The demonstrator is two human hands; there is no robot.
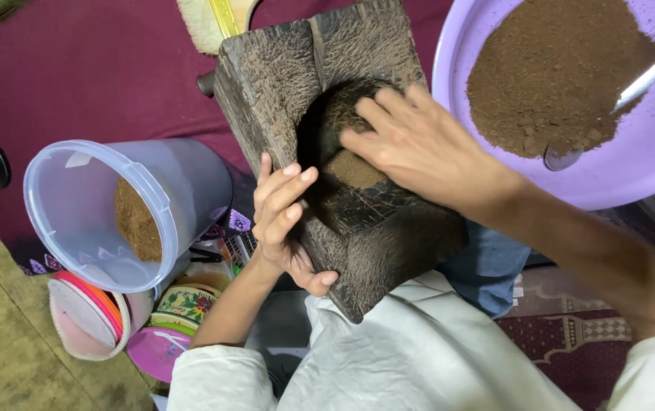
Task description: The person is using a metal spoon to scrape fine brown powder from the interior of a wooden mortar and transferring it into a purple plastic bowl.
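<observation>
A dark carved wooden block point(282, 68) with a round hollow lies tilted across my lap. Some brown powder point(352, 169) sits in the hollow. My left hand point(285, 221) grips the block's near left edge, fingers on top and thumb underneath. My right hand point(419, 144) reaches into the hollow with fingers together, pressing against the powder and the hollow's wall.
A purple basin point(647, 164) at the upper right holds a heap of brown powder point(556, 68) and a metal spoon point(616, 103). At left, a clear plastic tub point(76, 205) lies tipped with some powder inside. Coloured lids and plates point(91, 320) lie below it, on a maroon cloth point(99, 68).
</observation>
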